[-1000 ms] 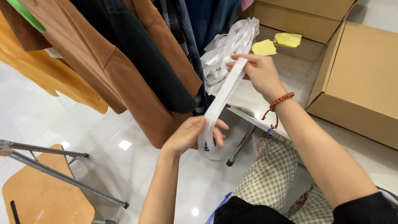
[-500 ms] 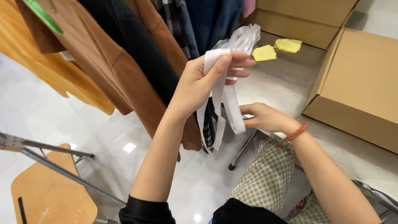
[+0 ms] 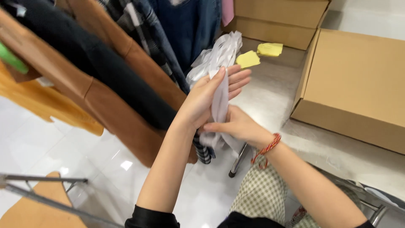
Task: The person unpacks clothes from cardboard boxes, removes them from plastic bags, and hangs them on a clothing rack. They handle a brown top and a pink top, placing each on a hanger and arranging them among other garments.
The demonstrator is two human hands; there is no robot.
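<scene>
Both hands fold a white strip beside hanging clothes.

Left hand (image 3: 209,99) presses the strip (image 3: 220,103) flat against its fingers; right hand (image 3: 236,126) pinches the lower end, which its palm hides. Clothes (image 3: 114,84) are cut off above; a box (image 3: 358,84) lies right.

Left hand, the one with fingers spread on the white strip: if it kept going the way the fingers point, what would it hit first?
The left hand points up and right. First in that line are probably the yellow slips, with the cardboard boxes behind them, though depth is unclear.
</scene>
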